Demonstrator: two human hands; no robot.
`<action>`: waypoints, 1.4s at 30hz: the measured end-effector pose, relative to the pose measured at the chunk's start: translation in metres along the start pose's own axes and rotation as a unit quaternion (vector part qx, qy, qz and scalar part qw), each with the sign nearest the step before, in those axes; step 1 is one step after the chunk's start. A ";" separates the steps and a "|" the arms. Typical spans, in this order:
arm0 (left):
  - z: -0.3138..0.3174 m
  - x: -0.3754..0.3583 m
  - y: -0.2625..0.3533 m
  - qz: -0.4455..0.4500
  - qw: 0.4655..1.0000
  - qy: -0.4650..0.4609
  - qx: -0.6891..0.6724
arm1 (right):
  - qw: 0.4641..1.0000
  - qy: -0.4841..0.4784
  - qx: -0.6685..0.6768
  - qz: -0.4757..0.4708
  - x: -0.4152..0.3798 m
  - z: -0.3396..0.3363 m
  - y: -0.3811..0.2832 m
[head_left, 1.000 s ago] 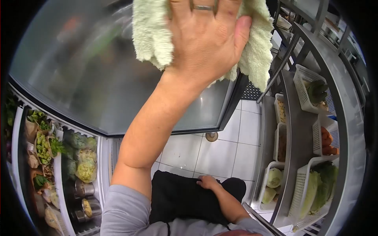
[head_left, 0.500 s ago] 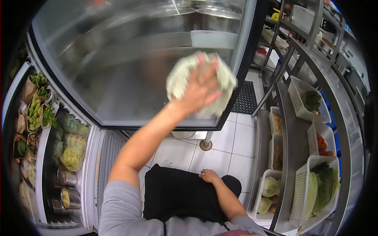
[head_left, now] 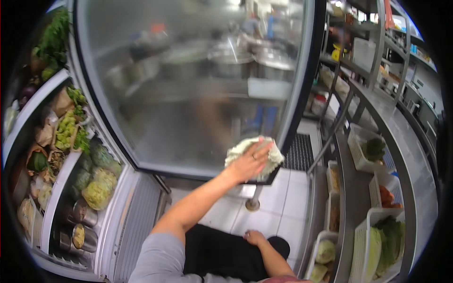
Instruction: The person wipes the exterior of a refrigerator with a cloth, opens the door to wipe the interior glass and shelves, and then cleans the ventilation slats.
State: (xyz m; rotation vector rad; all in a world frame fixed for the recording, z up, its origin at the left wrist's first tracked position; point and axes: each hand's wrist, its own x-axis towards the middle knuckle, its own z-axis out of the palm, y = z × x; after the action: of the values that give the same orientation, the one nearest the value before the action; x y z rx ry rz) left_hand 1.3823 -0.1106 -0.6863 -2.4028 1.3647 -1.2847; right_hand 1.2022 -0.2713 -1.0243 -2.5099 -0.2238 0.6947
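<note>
My left hand (head_left: 249,165), a ring on one finger, presses a crumpled pale cloth (head_left: 271,162) against the lower right corner of a glass door (head_left: 165,137). The door has a black frame and stands open, swung out from a refrigerator. The cloth bunches out around the fingers and overlaps the frame's edge. My right hand (head_left: 255,237) rests low by my knee at the edge of the black apron (head_left: 222,254). Its fingers are loosely bent and show nothing in them.
Left, the refrigerator's shelves (head_left: 56,188) hold bagged greens, a wrapped cabbage (head_left: 100,188) and metal containers (head_left: 85,237). Right, a steel rack (head_left: 347,198) carries white baskets (head_left: 363,236) of vegetables. A black mat (head_left: 298,152) lies on the tiled floor (head_left: 290,200) beyond the door.
My left hand has moved the cloth down the glass to the door's bottom right corner. The view has tilted up a little. My right hand stays by my knee.
</note>
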 end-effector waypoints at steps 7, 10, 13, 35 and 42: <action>-0.139 0.126 -0.112 -0.232 0.952 0.187 0.064 | 0.975 0.207 0.077 0.000 -0.032 -0.028 -0.009; -0.180 0.167 -0.136 -0.295 0.902 0.294 0.113 | 0.969 0.237 0.076 0.003 -0.034 -0.030 -0.009; -0.137 0.148 -0.103 -0.285 0.922 0.222 0.138 | 0.967 0.245 0.067 -0.028 -0.030 -0.021 -0.008; -0.066 -0.055 -0.131 -0.380 0.884 0.232 0.144 | 0.948 0.292 0.123 -0.026 -0.083 -0.041 -0.003; -0.139 -0.107 -0.231 -0.457 0.827 0.262 0.196 | 0.949 0.289 0.122 -0.003 -0.093 -0.046 -0.007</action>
State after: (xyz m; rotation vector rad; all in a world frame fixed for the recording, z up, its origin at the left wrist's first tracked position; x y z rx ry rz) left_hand 1.4110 0.1485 -0.5594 -2.5032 -0.2033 -2.2550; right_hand 1.1466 -0.3127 -0.9469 -2.3482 0.0641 -0.0392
